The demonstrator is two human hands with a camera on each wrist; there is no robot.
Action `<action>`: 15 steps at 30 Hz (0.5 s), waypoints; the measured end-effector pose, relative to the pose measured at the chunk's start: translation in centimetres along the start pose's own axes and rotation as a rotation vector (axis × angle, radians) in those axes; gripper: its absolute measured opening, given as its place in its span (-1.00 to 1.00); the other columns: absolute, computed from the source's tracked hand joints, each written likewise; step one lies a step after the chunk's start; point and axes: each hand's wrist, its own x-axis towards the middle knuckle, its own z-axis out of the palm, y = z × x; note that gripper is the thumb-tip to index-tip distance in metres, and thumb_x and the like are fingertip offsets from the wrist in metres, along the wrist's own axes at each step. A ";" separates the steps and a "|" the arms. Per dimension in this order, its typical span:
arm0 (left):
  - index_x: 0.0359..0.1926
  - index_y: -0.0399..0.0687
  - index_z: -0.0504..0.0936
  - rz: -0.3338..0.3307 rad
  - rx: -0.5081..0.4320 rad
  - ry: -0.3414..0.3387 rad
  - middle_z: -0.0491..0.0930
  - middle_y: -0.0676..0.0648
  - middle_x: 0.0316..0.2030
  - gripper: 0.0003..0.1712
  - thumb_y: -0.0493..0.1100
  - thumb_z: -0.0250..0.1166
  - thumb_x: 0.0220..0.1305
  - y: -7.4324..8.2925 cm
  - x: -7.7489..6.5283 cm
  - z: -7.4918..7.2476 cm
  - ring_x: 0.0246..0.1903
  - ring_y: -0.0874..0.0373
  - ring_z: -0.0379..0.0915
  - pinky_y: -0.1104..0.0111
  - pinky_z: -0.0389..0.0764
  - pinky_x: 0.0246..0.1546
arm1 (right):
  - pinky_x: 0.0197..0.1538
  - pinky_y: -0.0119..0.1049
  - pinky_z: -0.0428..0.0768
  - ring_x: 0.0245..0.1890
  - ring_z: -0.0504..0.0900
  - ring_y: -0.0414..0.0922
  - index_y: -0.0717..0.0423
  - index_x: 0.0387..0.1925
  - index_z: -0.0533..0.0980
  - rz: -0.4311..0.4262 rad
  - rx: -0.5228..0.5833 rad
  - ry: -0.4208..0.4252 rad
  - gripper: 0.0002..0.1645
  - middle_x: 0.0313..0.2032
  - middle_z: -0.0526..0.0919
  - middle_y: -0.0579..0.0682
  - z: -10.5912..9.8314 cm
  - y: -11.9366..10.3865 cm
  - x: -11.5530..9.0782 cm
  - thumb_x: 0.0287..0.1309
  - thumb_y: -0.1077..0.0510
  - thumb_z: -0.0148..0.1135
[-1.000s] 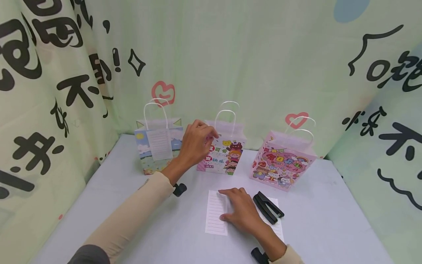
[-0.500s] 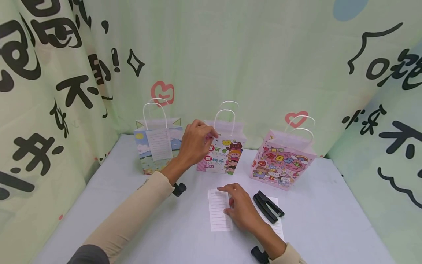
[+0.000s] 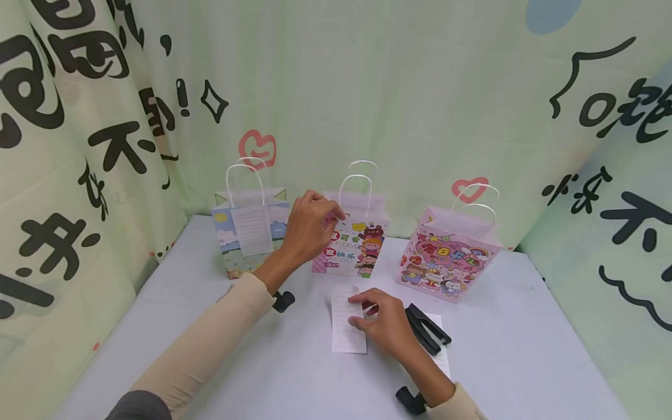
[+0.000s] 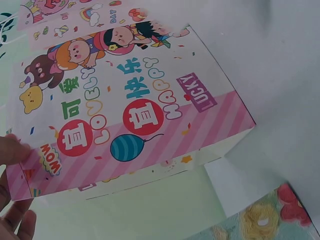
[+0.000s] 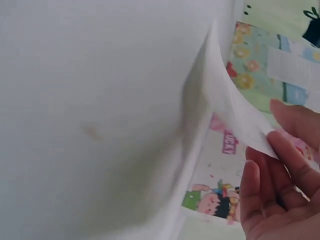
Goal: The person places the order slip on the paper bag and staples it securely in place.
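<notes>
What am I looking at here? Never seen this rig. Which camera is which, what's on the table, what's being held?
No machine here: just a person's left hand and right hand, both bare. The wide picture is from a camera worn on the head; the two closer ones are from cameras on the left and right wrists.

On the pale table stand three paper bags: a blue bag with a lined slip on its front, a middle bag and a pink bag. Nearer the person, a black stapler lies partly over a flat slip.

The left hand grips the middle bag's upper edge. The right hand holds a loose slip by its edge, partly raised.
</notes>
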 end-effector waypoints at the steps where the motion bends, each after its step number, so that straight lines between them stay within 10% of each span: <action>1: -0.21 0.03 0.81 0.003 0.002 0.000 0.84 0.02 -0.22 -0.92 -0.25 0.42 0.37 0.0 0.0 0.0 0.01 0.04 0.49 0.11 0.51 0.11 | 0.00 -0.27 0.74 -0.12 0.69 -0.17 -0.12 -0.04 0.78 0.002 0.017 0.010 -0.59 -0.05 0.79 -0.16 -0.2 -0.2 0.2 0.05 0.22 0.66; 15: -0.21 0.04 0.80 -0.002 -0.004 0.007 0.85 0.02 -0.19 -0.92 -0.23 0.47 0.29 0.0 0.0 -0.3 0.05 0.03 0.49 0.10 0.51 0.10 | 0.06 -0.24 0.74 -0.03 0.69 0.01 0.00 0.09 0.73 -0.051 0.227 0.193 -0.58 0.06 0.76 0.04 -3.7 -2.7 5.2 0.19 0.14 0.59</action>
